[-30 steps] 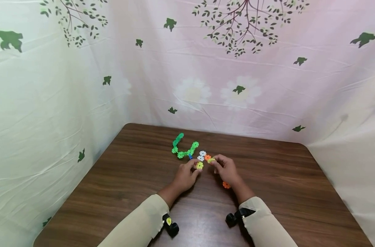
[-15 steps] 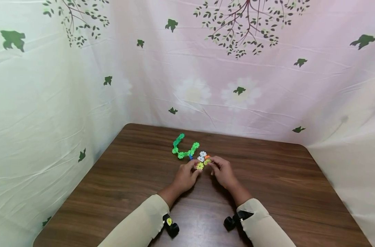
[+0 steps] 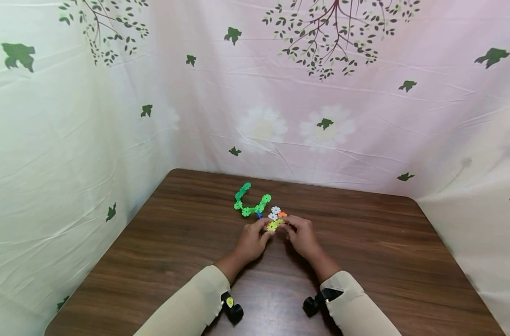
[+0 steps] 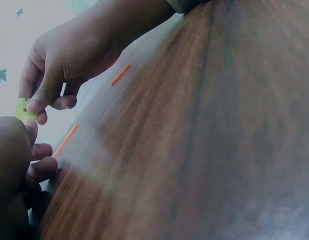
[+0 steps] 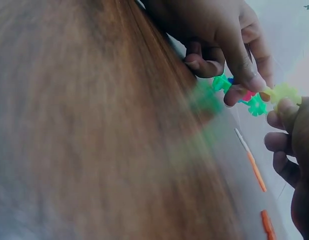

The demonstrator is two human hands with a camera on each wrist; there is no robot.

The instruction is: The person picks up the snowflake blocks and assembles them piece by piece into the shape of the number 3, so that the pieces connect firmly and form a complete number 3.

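2 yellow pcs (image 3: pixel 272 226) inside tbl edges (image 3: pixel 343 190)

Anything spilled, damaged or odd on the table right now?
Nothing stands out: no visible spill or damage. The green chain curves but looks joined; the white discs lie flat on the table.

And it's two yellow flower discs (image 3: pixel 272 226), two white discs (image 3: pixel 275 210), two orange discs (image 4: pixel 121 74), one green chain (image 3: pixel 246 212), two hands (image 3: pixel 249 240)!
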